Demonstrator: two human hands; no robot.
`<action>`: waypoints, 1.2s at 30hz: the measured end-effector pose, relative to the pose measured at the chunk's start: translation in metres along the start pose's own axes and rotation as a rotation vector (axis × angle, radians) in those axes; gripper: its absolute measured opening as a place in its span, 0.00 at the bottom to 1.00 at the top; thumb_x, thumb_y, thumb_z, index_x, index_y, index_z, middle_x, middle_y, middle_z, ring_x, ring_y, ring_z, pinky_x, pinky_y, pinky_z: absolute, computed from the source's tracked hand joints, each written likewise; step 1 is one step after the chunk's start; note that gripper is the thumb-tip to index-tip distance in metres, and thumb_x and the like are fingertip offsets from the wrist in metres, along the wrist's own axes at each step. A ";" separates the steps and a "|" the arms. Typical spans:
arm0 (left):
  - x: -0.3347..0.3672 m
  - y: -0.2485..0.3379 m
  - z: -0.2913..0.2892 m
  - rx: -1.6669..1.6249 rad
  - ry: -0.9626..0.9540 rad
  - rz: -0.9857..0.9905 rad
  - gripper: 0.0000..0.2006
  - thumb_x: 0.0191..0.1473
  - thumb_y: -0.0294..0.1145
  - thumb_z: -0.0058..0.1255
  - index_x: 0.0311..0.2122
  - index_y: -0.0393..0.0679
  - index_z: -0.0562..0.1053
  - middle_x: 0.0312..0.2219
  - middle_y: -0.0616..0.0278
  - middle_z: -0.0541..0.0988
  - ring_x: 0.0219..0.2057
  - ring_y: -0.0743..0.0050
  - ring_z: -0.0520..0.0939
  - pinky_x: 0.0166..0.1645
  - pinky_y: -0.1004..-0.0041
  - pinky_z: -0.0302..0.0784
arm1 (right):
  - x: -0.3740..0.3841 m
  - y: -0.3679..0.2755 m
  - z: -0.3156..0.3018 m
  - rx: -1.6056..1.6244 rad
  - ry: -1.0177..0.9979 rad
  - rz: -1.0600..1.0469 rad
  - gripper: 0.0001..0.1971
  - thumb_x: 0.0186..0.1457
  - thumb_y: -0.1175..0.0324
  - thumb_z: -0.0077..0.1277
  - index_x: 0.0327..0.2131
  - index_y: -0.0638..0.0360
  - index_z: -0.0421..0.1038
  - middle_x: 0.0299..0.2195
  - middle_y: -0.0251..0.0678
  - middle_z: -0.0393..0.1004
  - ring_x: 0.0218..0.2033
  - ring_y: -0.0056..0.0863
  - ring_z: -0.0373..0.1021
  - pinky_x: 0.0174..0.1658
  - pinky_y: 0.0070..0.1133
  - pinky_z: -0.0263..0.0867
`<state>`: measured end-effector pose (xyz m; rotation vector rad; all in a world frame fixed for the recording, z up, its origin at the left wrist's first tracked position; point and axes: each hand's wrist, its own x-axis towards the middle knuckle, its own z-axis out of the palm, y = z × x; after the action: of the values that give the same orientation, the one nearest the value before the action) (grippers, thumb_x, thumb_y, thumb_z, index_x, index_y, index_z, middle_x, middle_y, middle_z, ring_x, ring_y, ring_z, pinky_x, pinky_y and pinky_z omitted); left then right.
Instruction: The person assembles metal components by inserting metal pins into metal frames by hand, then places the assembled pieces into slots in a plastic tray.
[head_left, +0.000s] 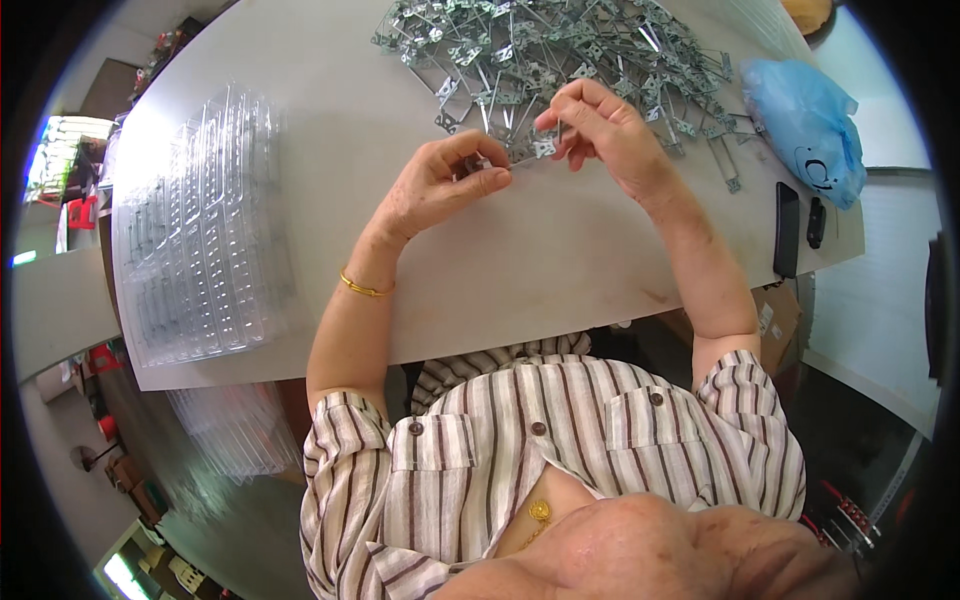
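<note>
My left hand [445, 185] is closed, thumb and fingers pinching one end of a small metal wire bracket. A silvery plate [543, 148] of that bracket shows between my two hands. Just to the right, my right hand [605, 125] has its thumb and forefinger drawn together by the plate, on a thin piece that is too small to make out. Beyond both hands lies a large heap of similar metal wire brackets [500, 55], with thin rods and punched plates. A single bracket [728, 165] lies at the heap's right edge.
Clear plastic blister trays [200, 230] lie stacked on the left of the white table [480, 290], some holding metal parts. A blue plastic bag [805, 125] sits at the right. Near it are a dark phone [787, 230] and a small black object [816, 222]. More clear trays [240, 430] stand below the table's left edge.
</note>
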<state>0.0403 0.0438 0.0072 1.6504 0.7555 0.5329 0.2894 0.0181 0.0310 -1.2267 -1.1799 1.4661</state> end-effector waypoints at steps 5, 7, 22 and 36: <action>-0.002 0.003 0.005 0.102 0.156 -0.010 0.10 0.53 0.33 0.64 0.37 0.42 0.76 0.26 0.74 0.74 0.27 0.89 0.69 0.32 0.82 0.66 | -0.007 0.003 0.009 0.008 -0.069 0.078 0.09 0.67 0.60 0.47 0.39 0.54 0.69 0.35 0.35 0.80 0.30 0.19 0.77 0.30 0.18 0.73; 0.000 0.006 0.008 0.128 0.176 -0.019 0.11 0.52 0.31 0.65 0.38 0.42 0.74 0.25 0.75 0.73 0.26 0.90 0.68 0.31 0.82 0.66 | -0.006 0.006 0.009 0.046 -0.048 0.021 0.09 0.67 0.60 0.48 0.39 0.55 0.69 0.34 0.35 0.79 0.29 0.19 0.76 0.31 0.19 0.73; -0.003 0.023 -0.008 0.175 0.291 0.164 0.22 0.58 0.29 0.59 0.56 0.42 0.69 0.45 0.62 0.78 0.46 0.76 0.77 0.52 0.75 0.74 | 0.004 0.027 0.006 0.032 0.092 -0.164 0.06 0.64 0.70 0.51 0.37 0.62 0.67 0.29 0.34 0.76 0.26 0.20 0.76 0.29 0.20 0.75; -0.017 0.022 0.000 0.344 0.415 0.128 0.11 0.57 0.25 0.58 0.46 0.38 0.76 0.32 0.66 0.80 0.34 0.83 0.79 0.42 0.79 0.76 | 0.000 0.026 0.016 0.066 0.075 -0.133 0.07 0.64 0.69 0.51 0.38 0.63 0.67 0.29 0.35 0.76 0.26 0.20 0.75 0.30 0.20 0.74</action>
<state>0.0333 0.0293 0.0291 1.9416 1.0957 0.8925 0.2730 0.0111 0.0068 -1.1268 -1.1316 1.3395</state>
